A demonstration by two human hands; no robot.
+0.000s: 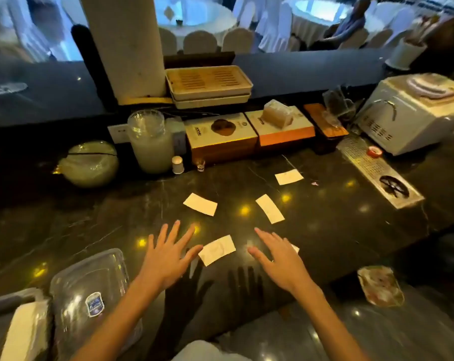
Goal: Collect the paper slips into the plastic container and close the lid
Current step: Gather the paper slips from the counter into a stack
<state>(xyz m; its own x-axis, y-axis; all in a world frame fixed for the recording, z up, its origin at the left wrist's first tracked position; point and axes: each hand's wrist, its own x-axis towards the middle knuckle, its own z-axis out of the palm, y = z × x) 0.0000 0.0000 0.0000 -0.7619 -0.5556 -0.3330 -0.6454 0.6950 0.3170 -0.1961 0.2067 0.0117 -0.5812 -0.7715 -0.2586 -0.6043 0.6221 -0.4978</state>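
Hovering over the dark desk (325, 230), both hands are spread flat with fingers apart and hold nothing: the left hand (165, 254) low centre, the right hand (278, 254) just right of it. Between them lies one slip (217, 250), its near corner touching or almost touching the left thumb. A sliver of white shows by the right hand's far edge, perhaps another slip, mostly hidden. Three more slips lie higher in the frame: one (200, 204) above the left hand, one (269, 208) above the right hand, and one (289, 176) further up and right. The clear container (90, 295) sits at lower left, near the left forearm, apart from all the slips; whether its lid is on I cannot tell, given the glare.

Nothing seems collected yet. The desk looks glossy and hard, so thin paper lying flat may resist a pinch and skate away from fingertips, possibly off the near edge. A slip under the right hand could be missed. Reaching for the far slips risks a sleeve or forearm dragging the nearer ones. The light container may shift if pressed one-handed when closing
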